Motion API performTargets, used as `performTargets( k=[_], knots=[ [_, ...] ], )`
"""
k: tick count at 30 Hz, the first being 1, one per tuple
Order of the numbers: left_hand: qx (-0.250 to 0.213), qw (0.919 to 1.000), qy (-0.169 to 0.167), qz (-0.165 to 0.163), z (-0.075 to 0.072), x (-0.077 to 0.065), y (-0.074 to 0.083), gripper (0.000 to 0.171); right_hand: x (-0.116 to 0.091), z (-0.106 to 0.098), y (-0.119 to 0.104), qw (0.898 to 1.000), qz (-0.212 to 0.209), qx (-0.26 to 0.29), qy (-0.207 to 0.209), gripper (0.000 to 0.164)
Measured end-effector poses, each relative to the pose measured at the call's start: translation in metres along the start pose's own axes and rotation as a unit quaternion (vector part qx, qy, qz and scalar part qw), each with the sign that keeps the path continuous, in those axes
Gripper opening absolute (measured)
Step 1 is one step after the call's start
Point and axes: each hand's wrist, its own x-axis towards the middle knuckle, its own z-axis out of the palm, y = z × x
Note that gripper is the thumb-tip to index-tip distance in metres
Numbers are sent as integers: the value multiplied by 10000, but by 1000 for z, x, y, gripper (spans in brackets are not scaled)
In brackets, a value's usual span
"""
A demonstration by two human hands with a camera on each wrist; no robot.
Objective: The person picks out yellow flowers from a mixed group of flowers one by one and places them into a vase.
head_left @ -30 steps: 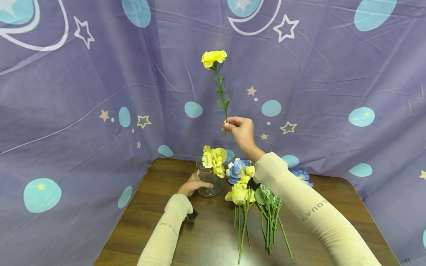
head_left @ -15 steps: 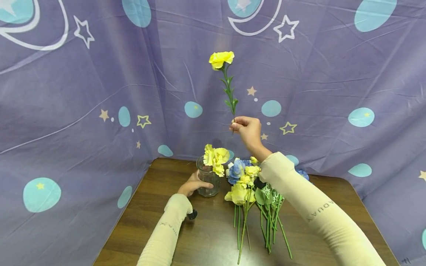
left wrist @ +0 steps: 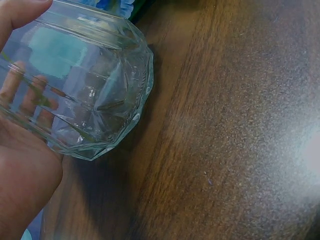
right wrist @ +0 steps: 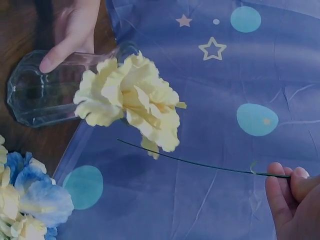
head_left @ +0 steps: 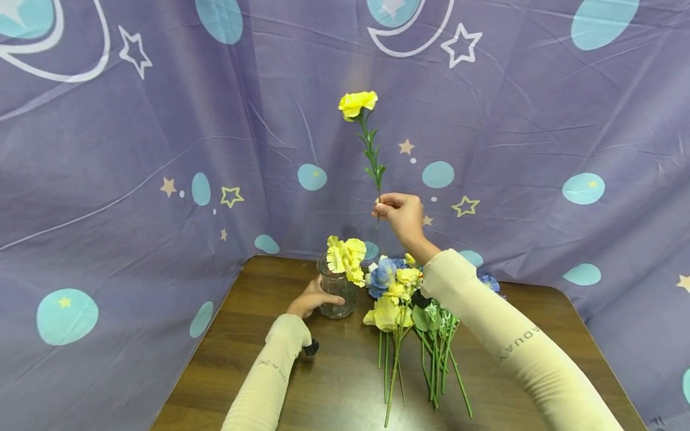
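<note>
A yellow carnation (head_left: 358,105) stands nearly upright in the air, its green stem pinched between the thumb and fingers of my right hand (head_left: 405,219). In the right wrist view, the thin lower stem (right wrist: 200,164) extends below that hand, apart from the vase. My left hand (head_left: 312,299) holds a clear faceted glass vase (head_left: 342,294) from its left side, the fingers showing through the glass in the left wrist view. A ruffled yellow flower (right wrist: 142,97) leans over the vase's right rim. Stem ends (left wrist: 110,105) are visible inside near the base.
Right of the vase, yellow flowers (head_left: 389,314), blue flowers (head_left: 384,275) and green leafy stems (head_left: 435,359) lie on the brown wooden table (head_left: 323,383). More blue petals (head_left: 489,283) show behind the right sleeve. A purple patterned cloth (head_left: 302,209) hangs behind the table.
My right hand has moved the carnation a little to the right, then slightly lower. The left hand stays on the vase, and the flower in it has barely shifted.
</note>
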Motion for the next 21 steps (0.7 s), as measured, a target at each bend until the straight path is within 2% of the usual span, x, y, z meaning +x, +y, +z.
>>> performTargets(
  k=[8, 14, 21],
  knots=[
    [-27, 10000, 48, -8, 0, 2, -3, 90, -4, 13, 1, 9990, -104, 415, -125, 12],
    [-16, 9999, 106, -5, 0, 2, -3, 95, -6, 21, 1, 9985, -192, 475, -209, 11],
    [-54, 9999, -33, 82, -1, 3, -3, 92, -10, 29, 2, 9979, -208, 581, -210, 11]
  ],
)
